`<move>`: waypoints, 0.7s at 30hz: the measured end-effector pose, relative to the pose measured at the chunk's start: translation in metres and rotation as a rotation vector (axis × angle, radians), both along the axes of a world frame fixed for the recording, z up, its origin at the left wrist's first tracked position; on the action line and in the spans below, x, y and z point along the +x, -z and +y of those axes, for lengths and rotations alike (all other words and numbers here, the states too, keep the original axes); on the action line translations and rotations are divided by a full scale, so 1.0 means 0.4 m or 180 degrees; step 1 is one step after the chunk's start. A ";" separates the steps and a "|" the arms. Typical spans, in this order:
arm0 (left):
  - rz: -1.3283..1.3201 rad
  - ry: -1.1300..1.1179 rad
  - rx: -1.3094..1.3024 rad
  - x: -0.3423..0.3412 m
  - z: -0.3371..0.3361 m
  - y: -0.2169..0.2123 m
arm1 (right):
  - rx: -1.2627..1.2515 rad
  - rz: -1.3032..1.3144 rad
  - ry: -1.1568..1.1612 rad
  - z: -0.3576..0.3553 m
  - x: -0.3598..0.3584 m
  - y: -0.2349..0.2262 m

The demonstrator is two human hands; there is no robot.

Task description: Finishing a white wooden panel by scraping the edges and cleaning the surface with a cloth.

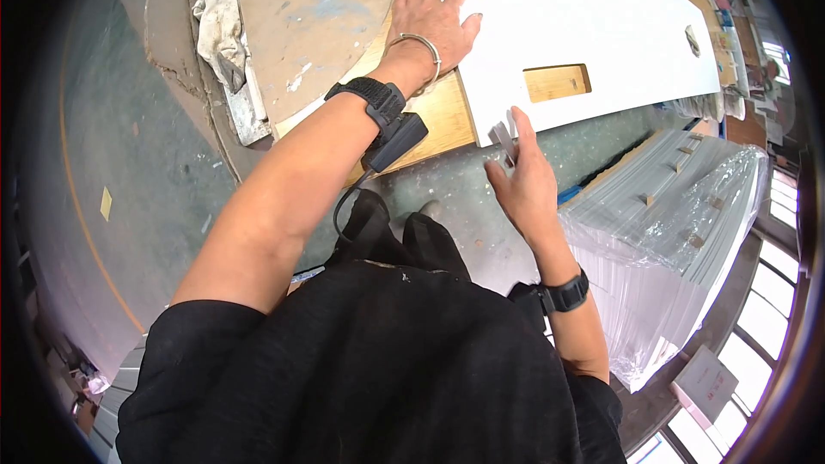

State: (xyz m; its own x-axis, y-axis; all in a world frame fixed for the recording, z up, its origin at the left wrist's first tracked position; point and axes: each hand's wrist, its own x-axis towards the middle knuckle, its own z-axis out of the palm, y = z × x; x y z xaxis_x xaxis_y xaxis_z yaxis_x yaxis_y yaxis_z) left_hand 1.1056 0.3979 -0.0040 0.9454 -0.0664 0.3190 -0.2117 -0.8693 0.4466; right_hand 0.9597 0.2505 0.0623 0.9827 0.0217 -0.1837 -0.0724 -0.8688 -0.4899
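A large white panel (593, 9) with a rectangular cutout lies on a wooden work surface (447, 112). My left hand (434, 21) rests on the panel's left end, its fingers spread and palm down. Just off the panel's near edge is my right hand (528, 180). Between its thumb and fingers it grips a small, thin grey strip (502, 139), slightly blurred, whose kind I cannot make out. The strip is close to the panel's near left corner; whether it touches the edge I cannot tell.
A paint-stained brown board (318, 17) lies left of the panel, with a dirty white glove (222, 30) beside it. A plastic-wrapped stack of panels (662, 215) stands on the right. A small dark-marked piece (692, 40) sits near the panel's far right end.
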 end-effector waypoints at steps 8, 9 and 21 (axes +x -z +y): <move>-0.0013 -0.0003 0.0010 0.004 -0.005 0.005 | 0.0469 0.0684 -0.0126 -0.090 -0.021 -0.074; -0.0037 -0.0010 -0.0007 0.004 -0.004 0.005 | 0.0958 0.0772 0.0138 -0.084 -0.017 -0.082; -0.0078 0.0010 -0.0007 0.004 -0.001 0.006 | -0.1003 0.0071 -0.1039 -0.034 0.011 -0.090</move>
State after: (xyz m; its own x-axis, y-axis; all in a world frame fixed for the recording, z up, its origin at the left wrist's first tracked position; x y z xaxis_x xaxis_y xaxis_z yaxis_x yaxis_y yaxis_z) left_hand 1.1071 0.3974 -0.0063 0.9371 -0.0687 0.3423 -0.2254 -0.8677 0.4430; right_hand 0.9642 0.2369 0.0983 0.9294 0.2696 -0.2520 0.2227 -0.9543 -0.1995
